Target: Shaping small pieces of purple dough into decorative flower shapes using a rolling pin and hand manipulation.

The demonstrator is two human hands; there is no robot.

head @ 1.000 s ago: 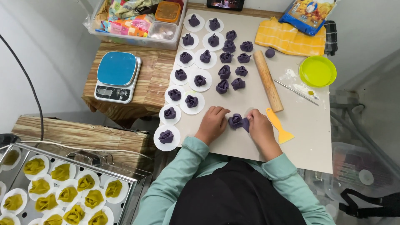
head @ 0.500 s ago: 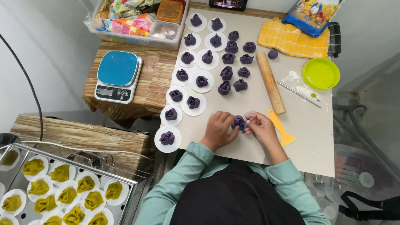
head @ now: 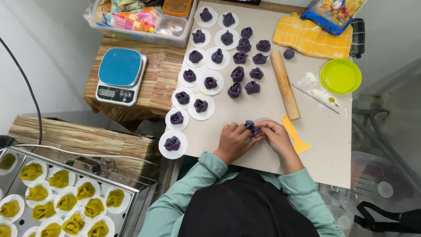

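A small purple dough piece [head: 251, 127] is pinched between the fingertips of my left hand [head: 233, 141] and my right hand [head: 275, 137], just above the grey work mat [head: 324, 145]. Both hands close around it from either side. Several shaped purple dough pieces [head: 237, 73] lie in rows further up the mat, many on white paper rounds [head: 173, 145]. A wooden rolling pin [head: 285, 84] lies to the right of them, and a yellow scraper [head: 294, 134] rests right beside my right hand.
A blue-topped kitchen scale [head: 119, 75] sits on a wooden stand at left. A metal tray [head: 131, 202] of yellow dough pieces is at lower left. A lime-green bowl [head: 340, 75], orange cloth [head: 309, 38], loose dough ball [head: 288, 53] and clear plastic bin [head: 144, 22] lie at the back.
My hands have drawn closer together around the purple piece and lifted it slightly off the mat, folding it tighter. Nothing else has moved.
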